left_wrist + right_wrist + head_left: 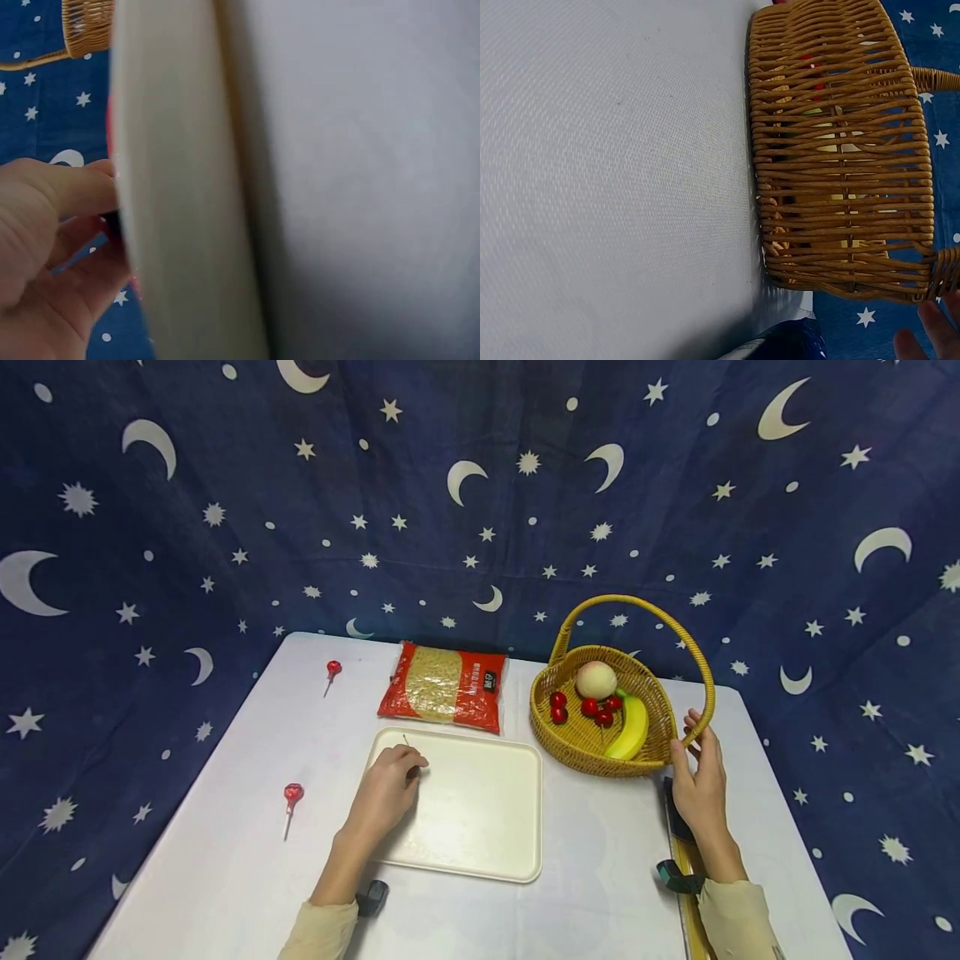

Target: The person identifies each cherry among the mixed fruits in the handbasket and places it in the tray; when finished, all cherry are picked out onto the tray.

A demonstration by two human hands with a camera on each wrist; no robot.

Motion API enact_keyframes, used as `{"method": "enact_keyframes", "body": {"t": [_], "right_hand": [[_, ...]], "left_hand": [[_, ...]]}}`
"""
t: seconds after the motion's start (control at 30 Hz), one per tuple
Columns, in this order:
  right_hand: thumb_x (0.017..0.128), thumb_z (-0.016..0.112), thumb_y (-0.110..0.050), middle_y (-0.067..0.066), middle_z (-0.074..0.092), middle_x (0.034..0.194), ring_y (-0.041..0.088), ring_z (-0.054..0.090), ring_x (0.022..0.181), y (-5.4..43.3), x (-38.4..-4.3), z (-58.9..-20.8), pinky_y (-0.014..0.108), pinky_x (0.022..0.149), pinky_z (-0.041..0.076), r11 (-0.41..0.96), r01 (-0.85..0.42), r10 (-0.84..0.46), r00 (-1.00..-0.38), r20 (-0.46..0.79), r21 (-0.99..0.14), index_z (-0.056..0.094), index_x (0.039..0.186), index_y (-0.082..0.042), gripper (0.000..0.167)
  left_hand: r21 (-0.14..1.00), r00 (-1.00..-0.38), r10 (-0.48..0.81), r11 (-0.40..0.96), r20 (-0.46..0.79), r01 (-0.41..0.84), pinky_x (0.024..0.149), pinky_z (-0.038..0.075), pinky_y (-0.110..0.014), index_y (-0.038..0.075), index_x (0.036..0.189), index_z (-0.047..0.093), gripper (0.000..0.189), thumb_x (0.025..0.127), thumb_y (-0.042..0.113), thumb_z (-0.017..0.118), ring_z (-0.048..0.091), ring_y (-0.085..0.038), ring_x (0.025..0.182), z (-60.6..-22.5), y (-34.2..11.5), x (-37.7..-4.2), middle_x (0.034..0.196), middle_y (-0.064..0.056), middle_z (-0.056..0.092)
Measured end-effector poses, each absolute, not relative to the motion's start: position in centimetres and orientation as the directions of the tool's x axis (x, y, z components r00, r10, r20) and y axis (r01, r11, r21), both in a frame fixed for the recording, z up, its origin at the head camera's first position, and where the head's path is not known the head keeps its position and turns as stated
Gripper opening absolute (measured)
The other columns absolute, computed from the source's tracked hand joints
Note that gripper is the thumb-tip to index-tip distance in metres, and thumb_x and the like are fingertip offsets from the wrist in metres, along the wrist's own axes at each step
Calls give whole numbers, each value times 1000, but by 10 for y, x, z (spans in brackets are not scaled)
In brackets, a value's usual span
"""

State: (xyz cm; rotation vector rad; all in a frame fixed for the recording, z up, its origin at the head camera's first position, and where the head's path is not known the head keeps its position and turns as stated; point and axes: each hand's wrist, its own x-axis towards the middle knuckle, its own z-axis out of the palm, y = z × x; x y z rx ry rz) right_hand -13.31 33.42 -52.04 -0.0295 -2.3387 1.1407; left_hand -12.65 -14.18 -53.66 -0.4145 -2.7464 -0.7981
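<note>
My left hand is over the left part of a cream tray. Its fingertips pinch a cherry, mostly hidden by the fingers, with a thin stem poking up. On the right, a wicker basket holds a peach, a banana and several red cherries. My right hand grips the foot of the basket's arched handle, thumb on the near side. In the right wrist view, fingertips show beside the basket wall.
Behind the tray lies a red packet with a clear window. Two red lollipops lie on the left side of the white tablecloth. A dark and yellow package lies under my right wrist. A starry blue curtain hangs behind.
</note>
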Motion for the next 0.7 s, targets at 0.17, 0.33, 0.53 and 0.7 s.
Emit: {"method": "enact_keyframes", "body": {"t": [0.17,0.33,0.53,0.7], "right_hand": [[111,54,-13,22,50,157,40,48,146,334,-133,-521,2,110,34,644,-204,247,-857,453,-738,41,164,-20,55],[111,55,-15,19,51,157,13,49,147,335,-134,-521,3,109,34,646,-197,256,-854,452,-738,42,164,-22,55],[111,55,-17,18,51,158,-15,40,139,335,-133,-521,3,108,34,647,-196,255,-855,451,-737,42,163,-21,54],[111,55,-16,19,51,158,-17,39,137,334,-134,-521,3,107,34,651,-190,259,-854,450,-735,42,163,-20,54]], "left_hand": [[456,-923,229,816,308,355,86,62,-39,6,96,80,20,86,-11,77,70,-31,100,-544,-143,-129,106,-9,75],[463,-917,233,806,324,368,92,61,-42,7,94,80,21,87,-12,75,71,-33,105,-545,-143,-130,109,-10,76],[462,-914,223,807,338,368,98,60,-46,7,100,80,19,85,-4,82,69,-37,118,-543,-143,-131,124,-15,75],[449,-902,221,808,371,382,98,59,-48,10,109,78,30,82,-2,85,65,-37,126,-536,-140,-131,134,-14,71]]}}
